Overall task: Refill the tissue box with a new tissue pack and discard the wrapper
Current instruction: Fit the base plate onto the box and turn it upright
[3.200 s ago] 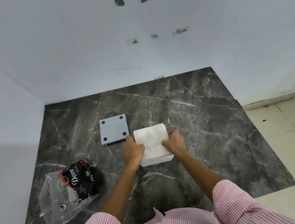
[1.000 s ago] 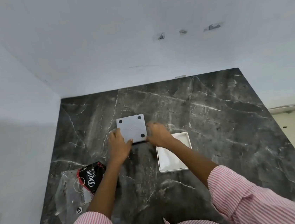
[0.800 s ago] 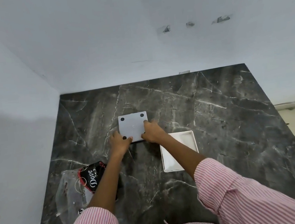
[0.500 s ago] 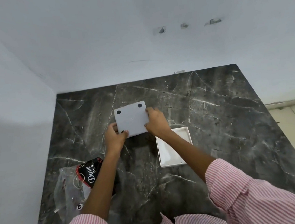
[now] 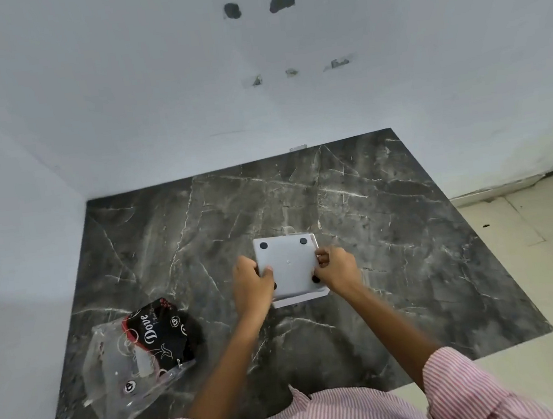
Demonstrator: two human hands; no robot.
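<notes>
A grey square base plate (image 5: 288, 263) with black round feet lies over the white tissue box (image 5: 300, 298), whose edge shows below and at the right of the plate. My left hand (image 5: 252, 286) grips the plate's left edge and my right hand (image 5: 335, 268) grips its right edge. The tissues inside the box are hidden under the plate. A clear plastic wrapper (image 5: 136, 356) with a black "Dove" print lies crumpled at the near left of the dark marble surface (image 5: 391, 230).
White walls close the surface in at the back and on the left. A light tiled floor (image 5: 531, 249) lies past the right edge of the marble slab.
Both hands lifted the grey plate off the slab at the left, carried it right and set it over the white box. The tissues, seen earlier, are now covered.
</notes>
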